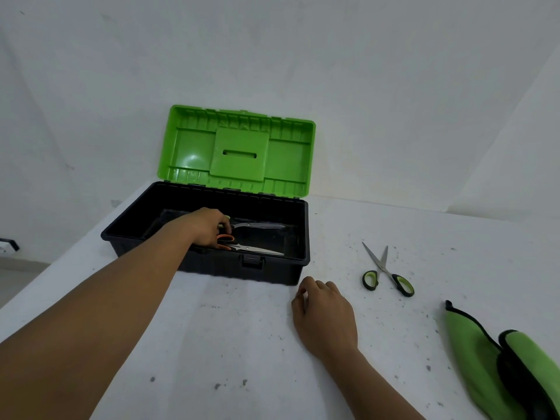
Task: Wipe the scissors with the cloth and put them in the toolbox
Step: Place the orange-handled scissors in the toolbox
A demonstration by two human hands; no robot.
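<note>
So the toolbox (209, 262) sits open on the desk (242, 344), black tub with the green lid (239, 150) standing up at the back against the white wall. The left hand (209, 227) is reaching down inside the tub, fingers curled on the handles of the orange scissors (242, 246), which lie flat on the bottom near the front wall, blades pointing right. Just behind them there's a second pair (257, 225) also lying in the tub, blades pointing the same way; its handles are mostly hidden behind the hand, so I can't tell if the fingers touch those too.

The right hand (324, 316) rests on the desk just in front of the toolbox's right front corner, fingers loosely curled with nothing in them. The two hands are well apart.

To the right of the toolbox, out on the desk, lie the green scissors (386, 272), blades open in a V and pointing away, handles toward the person. The cloth (497, 368), green with black trim, lies bunched at the near right edge, apart from the scissors. The desk top is white and speckled with dark crumbs and bits.
</note>
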